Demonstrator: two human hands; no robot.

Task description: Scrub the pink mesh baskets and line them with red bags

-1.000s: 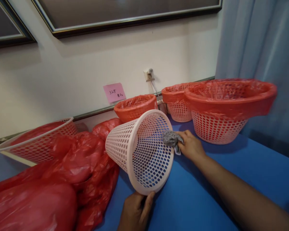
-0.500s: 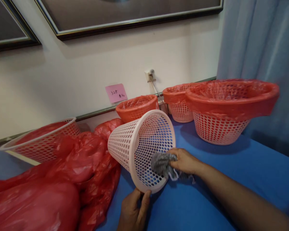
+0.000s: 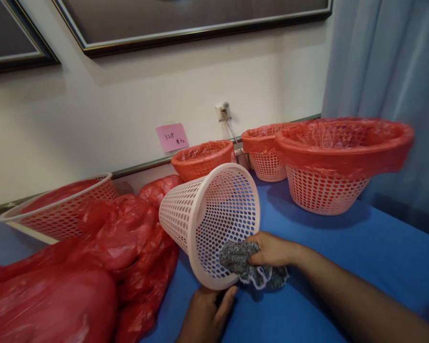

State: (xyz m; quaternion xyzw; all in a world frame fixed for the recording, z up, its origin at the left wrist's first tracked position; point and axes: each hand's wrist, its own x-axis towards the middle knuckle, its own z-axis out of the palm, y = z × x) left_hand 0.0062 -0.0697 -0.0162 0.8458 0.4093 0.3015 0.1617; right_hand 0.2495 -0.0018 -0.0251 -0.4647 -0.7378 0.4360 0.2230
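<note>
A pale pink basket (image 3: 180, 214) with a lattice of holes lies tipped on its side on a blue table (image 3: 386, 243), its round mouth turned toward the viewer and a little to the right. The person's left hand (image 3: 203, 314) is at the lowest part of its rim, the thumb spread away from the fingers just below the edge. The other fingertips are hidden behind the rim, so whether they pinch it cannot be told. The right hand (image 3: 271, 250) pinches a crumpled grey cloth (image 3: 236, 257) with white edging between thumb and fingers. Part of the cloth reaches into the lower right of the basket's mouth, and the rest hangs outside over the rim.

To the left, glossy red plastic (image 3: 53, 305) spreads in a heap beside the basket. Beyond it stands a wide basket (image 3: 62, 219) with a white rim and red inside. Behind and to the right are three lined baskets (image 3: 325, 190), red plastic folded over their rims. On the cream wall (image 3: 128, 109) are a pink note (image 3: 172, 137) with dark handwriting, a socket (image 3: 223, 113) and two dark-framed pictures. A blue curtain (image 3: 382, 71) hangs at right.
</note>
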